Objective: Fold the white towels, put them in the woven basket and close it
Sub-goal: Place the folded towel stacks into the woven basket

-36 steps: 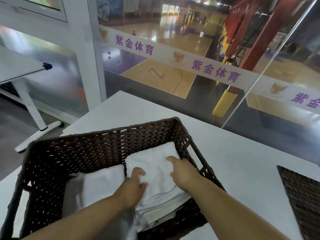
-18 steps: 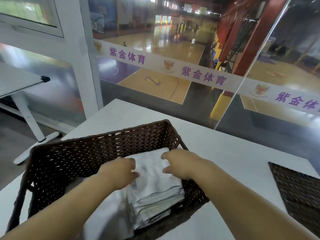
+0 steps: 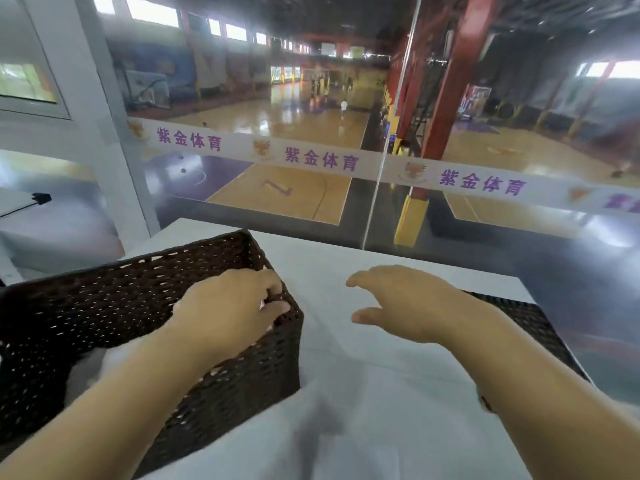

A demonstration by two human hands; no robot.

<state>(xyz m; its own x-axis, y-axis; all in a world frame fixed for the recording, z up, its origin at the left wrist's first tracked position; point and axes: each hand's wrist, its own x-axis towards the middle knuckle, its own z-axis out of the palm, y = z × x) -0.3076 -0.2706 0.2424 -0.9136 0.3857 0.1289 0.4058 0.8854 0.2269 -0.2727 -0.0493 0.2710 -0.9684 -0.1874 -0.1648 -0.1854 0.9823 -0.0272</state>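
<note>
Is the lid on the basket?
No, the lid lies on the table, to the right of the open basket.

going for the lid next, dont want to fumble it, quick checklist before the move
1. Towels inside the woven basket: white towel shows below the rim, ok.
2. Basket steadied: left hand grips its right rim, ok.
3. Right hand free: open, holding nothing, above the table, ok.
4. Lid located: flat on the table at right, partly behind the right forearm, ok.
5. Nothing poking above the rim: left arm hides part, cannot tell.
6. Basket closed: not ok, lid off.
</note>
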